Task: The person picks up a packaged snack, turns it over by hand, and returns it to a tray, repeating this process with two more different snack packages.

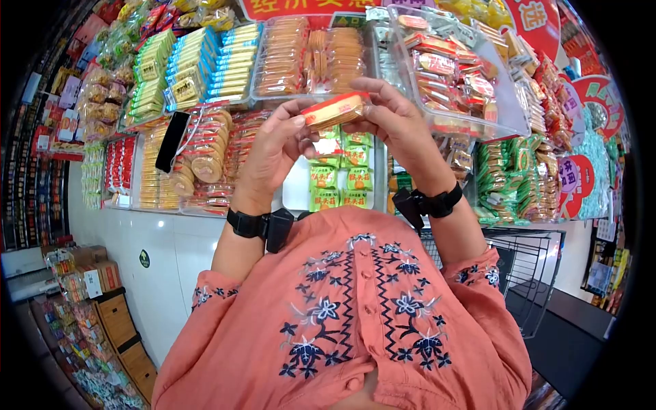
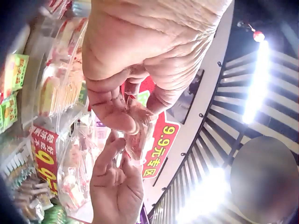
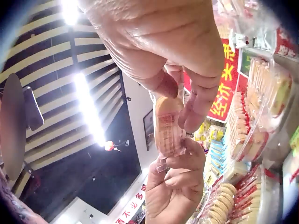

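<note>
Both hands hold one clear-wrapped pack of thin biscuits [image 1: 336,111] with a red band, raised over the snack display. The left hand [image 1: 272,147] pinches one end of it between thumb and fingers. At the opposite end, the right hand [image 1: 396,123] grips the wrapper with its thumb and fingers. In the right wrist view the flat side of the biscuit pack [image 3: 168,126] shows, with red print on the wrapper. From the left wrist, crinkled clear wrapper [image 2: 139,126] is seen between the fingers. Directly below the hands lie green square packets [image 1: 340,179] in a white tray.
Clear bins of wrapped biscuits [image 1: 280,58] line the back, beside blue packets [image 1: 191,65]. A tilted clear bin [image 1: 465,126] with red-wrapped packs stands at the right. A black phone-like object [image 1: 173,141] lies over biscuits on the left. A wire cart [image 1: 536,266] stands lower right.
</note>
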